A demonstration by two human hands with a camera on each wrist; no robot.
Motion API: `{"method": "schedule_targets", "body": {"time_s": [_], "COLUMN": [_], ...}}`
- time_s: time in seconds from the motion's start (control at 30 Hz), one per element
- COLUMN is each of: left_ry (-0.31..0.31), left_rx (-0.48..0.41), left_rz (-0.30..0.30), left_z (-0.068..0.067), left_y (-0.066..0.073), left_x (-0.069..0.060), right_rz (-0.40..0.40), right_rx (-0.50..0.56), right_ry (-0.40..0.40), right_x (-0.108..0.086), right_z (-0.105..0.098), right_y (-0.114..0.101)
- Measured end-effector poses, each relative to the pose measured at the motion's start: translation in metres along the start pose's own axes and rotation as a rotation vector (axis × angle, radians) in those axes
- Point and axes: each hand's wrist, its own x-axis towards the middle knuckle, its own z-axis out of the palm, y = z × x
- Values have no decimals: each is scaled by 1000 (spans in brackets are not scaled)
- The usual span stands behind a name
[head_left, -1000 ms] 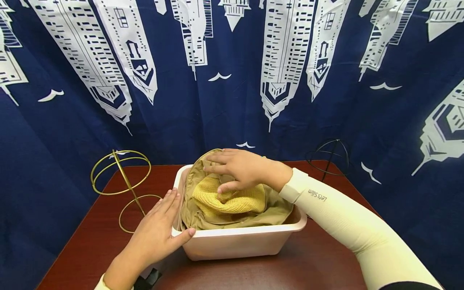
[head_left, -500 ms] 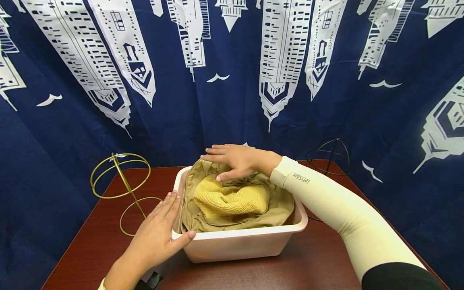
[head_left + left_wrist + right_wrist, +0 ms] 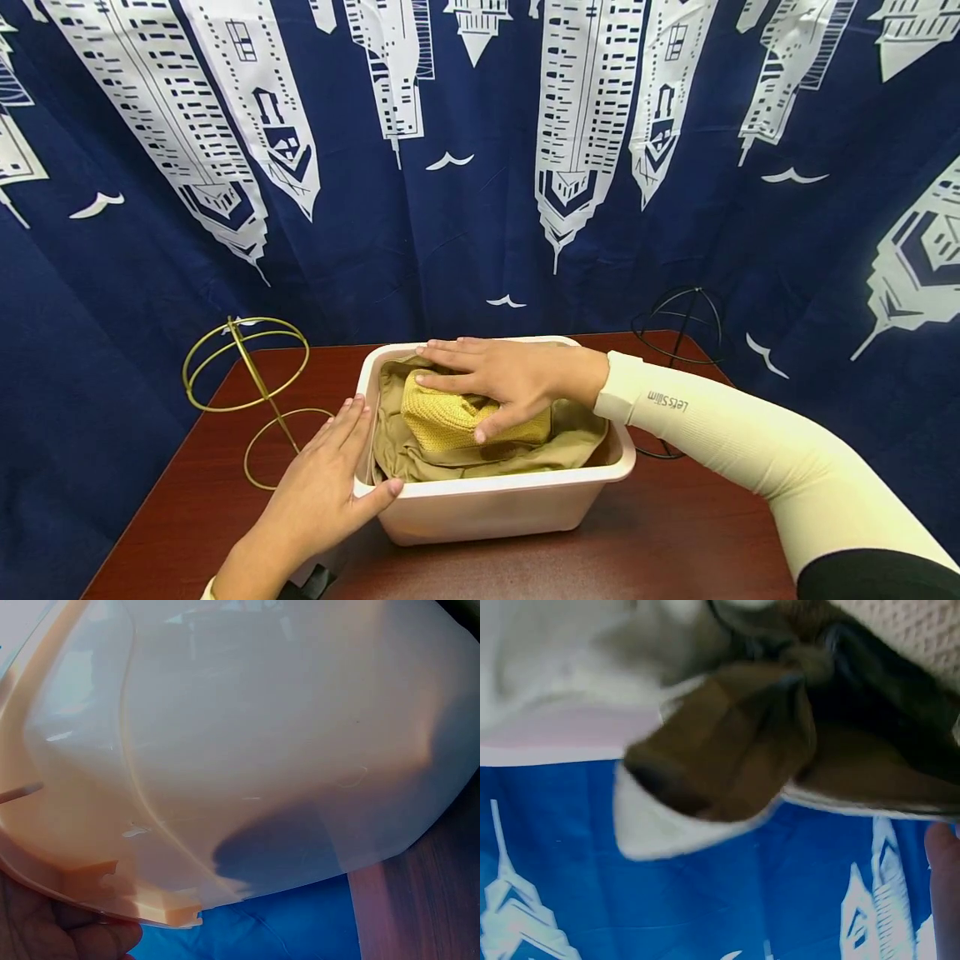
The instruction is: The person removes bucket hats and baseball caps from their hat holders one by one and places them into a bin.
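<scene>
A pale pink plastic bin (image 3: 480, 504) with a whitish rim stands on the table. Crumpled khaki fabric (image 3: 577, 437) fills it, with a yellow knitted piece (image 3: 438, 425) on top. My right hand (image 3: 513, 375) lies palm down over the knit, fingers spread, covering part of it and of the fabric behind. At the bin's left front corner rests my left hand (image 3: 322, 475), fingers straight along the left side and thumb on the front rim. In the left wrist view, its fingers (image 3: 82, 934) touch the rim below the bin's wall (image 3: 255, 727). Blurred brownish fabric (image 3: 727, 742) fills the right wrist view's middle.
A gold wire stand (image 3: 258, 367) is left of the bin, and a black wire stand (image 3: 678, 333) is at the back right. A navy curtain with white building prints (image 3: 480, 225) hangs behind the brown table (image 3: 660, 533). A small black object (image 3: 311, 581) lies by the left wrist.
My right hand first rises toward the back rim, then comes down onto the yellow knit. The khaki fabric at the back now lies lower, showing the back rim. The left hand stays put.
</scene>
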Motion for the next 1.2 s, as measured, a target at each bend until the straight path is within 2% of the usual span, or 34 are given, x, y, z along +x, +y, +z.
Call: {"method": "schedule_targets", "body": {"time_s": [0.13,0.3,0.5,0.77,0.9,1.03,1.2], "left_ry": [-9,-21,-42,-35,-18,-25,-23], "left_rx": [-3,-8,-10,-8,-16,-33,-29], "left_rz": [-5,-8,-26,-10,13,17,-3], "left_z": [0,0,2,1,3,5,0], "left_y": [-1,-1,1,0,-2,-2,-6], "left_x": [0,1,1,1,5,7,3], "right_rz": [-71,-133,-118,-59,-13,32,59], "right_rx": [-99,-189,-270,-170,-65,39,147], "right_ry": [-13,-60,-101,-182,-179,-192,-208], "right_x": [12,27,39,43,39,37,50], "right_z": [7,21,40,63,74,87,96], "right_y": [-5,-2,7,11,11,10,10]}}
